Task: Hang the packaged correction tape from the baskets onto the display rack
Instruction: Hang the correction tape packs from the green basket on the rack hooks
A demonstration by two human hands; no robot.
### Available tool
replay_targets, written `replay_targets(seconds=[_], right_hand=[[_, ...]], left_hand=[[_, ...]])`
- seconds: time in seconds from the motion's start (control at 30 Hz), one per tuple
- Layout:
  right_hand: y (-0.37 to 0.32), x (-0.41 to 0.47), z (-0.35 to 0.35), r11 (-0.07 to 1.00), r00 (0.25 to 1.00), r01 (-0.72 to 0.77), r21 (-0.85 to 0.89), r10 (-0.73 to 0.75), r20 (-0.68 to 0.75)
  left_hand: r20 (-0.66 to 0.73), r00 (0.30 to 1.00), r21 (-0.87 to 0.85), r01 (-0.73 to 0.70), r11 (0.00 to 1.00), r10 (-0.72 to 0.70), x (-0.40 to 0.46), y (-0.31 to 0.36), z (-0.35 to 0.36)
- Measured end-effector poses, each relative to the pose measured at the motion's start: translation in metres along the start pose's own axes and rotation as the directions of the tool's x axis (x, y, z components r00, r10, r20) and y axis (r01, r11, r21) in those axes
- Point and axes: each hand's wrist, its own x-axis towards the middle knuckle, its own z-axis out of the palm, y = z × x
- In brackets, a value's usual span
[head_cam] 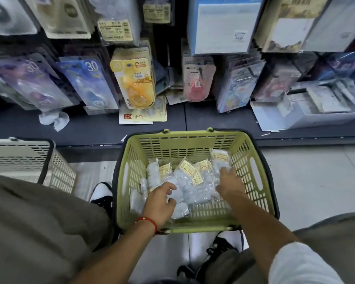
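Note:
A green plastic basket (252, 152) stands on the floor in front of me, holding several clear packs of correction tape (188, 181) with yellow labels. My left hand (161, 199) is inside the basket at its near left, fingers curled over the packs; whether it grips one is unclear. My right hand (230, 183) reaches in at the right, fingers spread and resting on a pack. The display rack (131, 83) above carries hanging correction tape packs in purple, blue, yellow and red.
A white basket (29, 158) stands at the left on the floor. A crumpled white cloth (53, 119) and loose packs lie on the dark base shelf (90, 130). My knees and shoes flank the green basket.

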Motion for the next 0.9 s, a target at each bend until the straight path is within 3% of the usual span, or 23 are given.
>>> replay_targets(seconds=[0.1, 0.27, 0.43, 0.53, 0.63, 0.73, 0.9], right_hand=[[0.015, -0.002, -0.019, 0.973, 1.0, -0.013, 0.231, 0.006, 0.029], [0.021, -0.024, -0.066, 0.839, 0.992, 0.1, 0.535, -0.128, 0.015], [-0.006, -0.05, -0.121, 0.514, 0.947, 0.105, 0.851, -0.312, 0.072], [-0.027, -0.062, -0.13, 0.329, 0.881, 0.036, 0.944, -0.456, 0.125], [-0.044, -0.07, -0.126, 0.216, 0.87, 0.003, 0.976, -0.483, 0.104], [-0.055, -0.072, -0.122, 0.18, 0.897, -0.01, 0.984, -0.434, 0.088], [-0.068, -0.071, -0.118, 0.28, 0.94, 0.043, 0.959, -0.338, 0.056]], left_hand=[[-0.014, 1.0, -0.068, 0.017, 0.998, -0.018, 0.001, 0.006, -0.002], [-0.006, 1.0, -0.266, 0.016, 0.964, -0.018, 0.007, 0.021, -0.001], [0.089, 0.996, -0.525, 0.051, 0.85, -0.005, 0.013, 0.039, -0.001], [0.201, 0.978, -0.672, 0.094, 0.735, 0.059, 0.012, 0.043, -0.007], [0.218, 0.968, -0.782, 0.096, 0.616, 0.126, 0.01, 0.04, -0.016], [0.202, 0.968, -0.791, 0.072, 0.608, 0.148, 0.008, 0.034, -0.026], [0.176, 0.973, -0.817, 0.059, 0.574, 0.151, 0.005, 0.029, -0.038]])
